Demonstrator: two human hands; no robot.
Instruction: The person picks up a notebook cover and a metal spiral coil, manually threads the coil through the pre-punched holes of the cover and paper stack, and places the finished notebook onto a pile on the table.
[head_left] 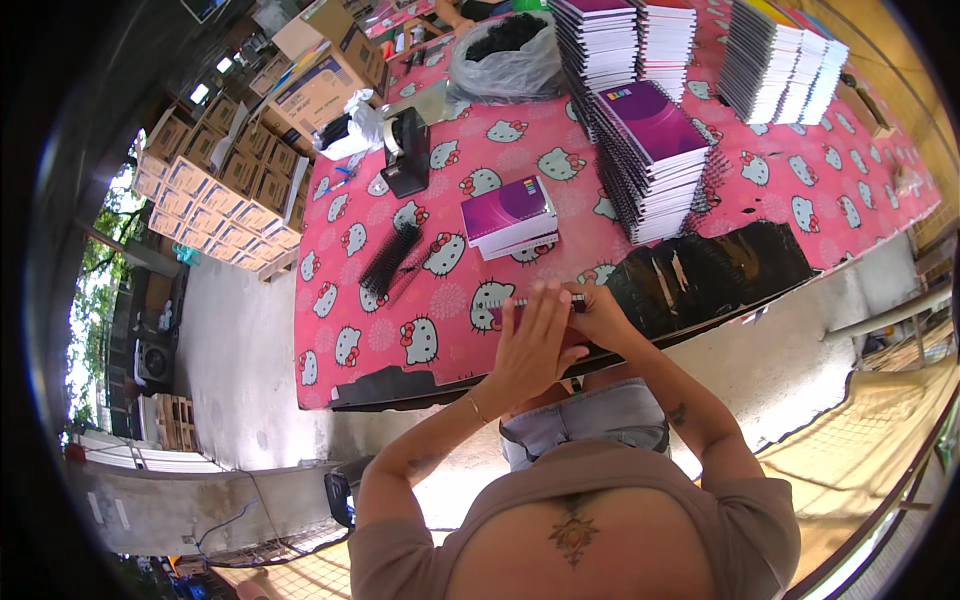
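At the table's near edge my two hands hold a small purple notebook [494, 314], mostly hidden under them. My left hand [537, 335] lies across its edge, fingers long and close together, thumb on the near side. My right hand [600, 318] is closed around the notebook's right end. A row of holes or a coil seems to run along the edge; the detail is too small to tell. Just beyond, a short stack of purple-covered notebooks [508, 212] rests on the table. Left of it lies a bundle of black spiral coils [392, 258].
A tall stack of spiral-bound purple notebooks [655, 135] stands to the right, more notebook stacks [765, 62] behind. A black tape dispenser [406, 155] and a clear bag of black coils [507, 68] sit farther back. The pink tablecloth [345, 285] is torn near the front. Cardboard boxes [215, 190] stand left.
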